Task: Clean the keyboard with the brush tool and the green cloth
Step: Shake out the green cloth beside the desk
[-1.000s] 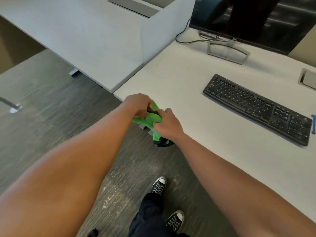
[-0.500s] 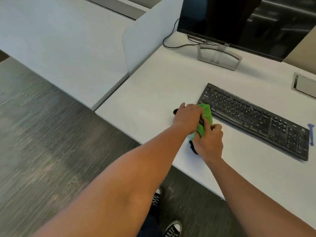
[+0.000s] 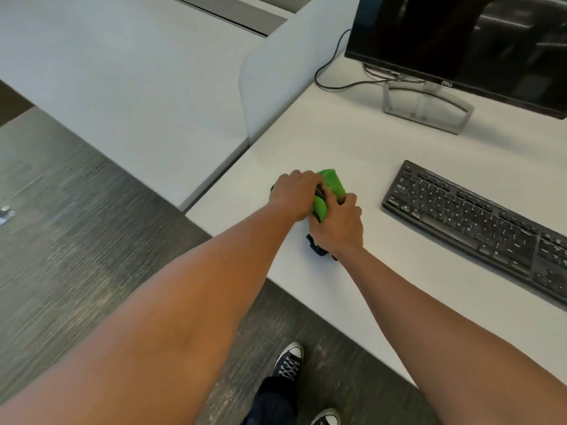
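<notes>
Both hands meet over the near left part of the white desk (image 3: 352, 154), well left of the black keyboard (image 3: 478, 222). The left hand (image 3: 294, 193) is curled, knuckles up, and grips the green cloth (image 3: 333, 184) from the left side; a dark sliver between its fingers and the cloth looks like part of the brush tool (image 3: 317, 248), though that spot is too small to be sure. The right hand (image 3: 339, 223) is also curled and closes on the same bundle from the near side, its fingertips pressed into the green fabric. The cloth is bunched between the two hands, with a fold rising beyond them toward the monitor (image 3: 460, 41). A dark end of the brush tool pokes out below the right hand, close to the desk top (whether it touches the surface cannot be told).

The keyboard lies diagonally on the desk, its left end nearest the hands but apart from them, with no hand on it. Behind it stands the monitor on a grey stand (image 3: 426, 108), its screen dark, and a black cable (image 3: 331, 75) curls away from the stand to the left. A pale divider panel (image 3: 276, 87) separates this desk from a neighbouring grey desk (image 3: 122, 72). Below the desk edge there is dark wood-grain floor (image 3: 76, 256) and two dark sneakers (image 3: 288, 360) with white laces and toe caps
</notes>
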Demonstrator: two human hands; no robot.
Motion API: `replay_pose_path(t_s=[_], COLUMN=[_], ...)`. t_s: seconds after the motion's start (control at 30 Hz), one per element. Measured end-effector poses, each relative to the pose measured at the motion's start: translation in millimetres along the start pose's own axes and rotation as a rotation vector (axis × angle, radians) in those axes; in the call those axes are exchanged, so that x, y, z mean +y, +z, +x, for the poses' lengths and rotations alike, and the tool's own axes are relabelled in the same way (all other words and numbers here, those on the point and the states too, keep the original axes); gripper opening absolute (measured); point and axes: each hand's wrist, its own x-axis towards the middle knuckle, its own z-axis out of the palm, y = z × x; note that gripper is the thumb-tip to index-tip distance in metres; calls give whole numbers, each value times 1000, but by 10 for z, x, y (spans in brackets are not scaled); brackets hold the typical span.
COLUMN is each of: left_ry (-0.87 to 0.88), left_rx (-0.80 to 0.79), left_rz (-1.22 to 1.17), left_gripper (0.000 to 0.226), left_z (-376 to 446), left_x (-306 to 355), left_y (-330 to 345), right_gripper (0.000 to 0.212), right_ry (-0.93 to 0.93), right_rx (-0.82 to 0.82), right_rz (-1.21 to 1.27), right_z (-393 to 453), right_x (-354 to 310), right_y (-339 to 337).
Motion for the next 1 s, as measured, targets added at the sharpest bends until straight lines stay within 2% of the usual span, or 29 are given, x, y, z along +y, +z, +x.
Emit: replay_pose_path(t_s=[0.23,0.4,0.47,0.53,0.6,0.7,0.87,1.0], left_ry=[-292,-438,-503,-532,-543,-515,-332,-198], left_rx=[-70,-159,-232,-355,-482,-515,-322,-288], left_rz=[59,143,202,264,317,355,287,192], left_gripper=[31,30,28,26,25,25,21,20], left_z=[-650,-1285,-1510,-1711,-1864,-1919,-1570,-1303], left_x=[-734,-982,-1011,-1030,-993,-799,-79,707], left_y=[-191,-335,-369,-403,-455,-572,-696,-457], right_gripper=[69,72,67,55,53,51,57,54], right_ry=[-240,-332,-369,-410,-447,-435,-337,-266], right_rx=[-201,-320,-384,-485,-539,-459,-227,-205], right_rz=[49,53,76,121,142,181,167,-12], right_z=[-277,-679,-847,-1011,-1164,-1264,-1093,-1082], right_x=[-745,-1080,-1170,-1225,-1223,-1089,-478,305], right_y=[324,473,530,560,555,445,-84,-564])
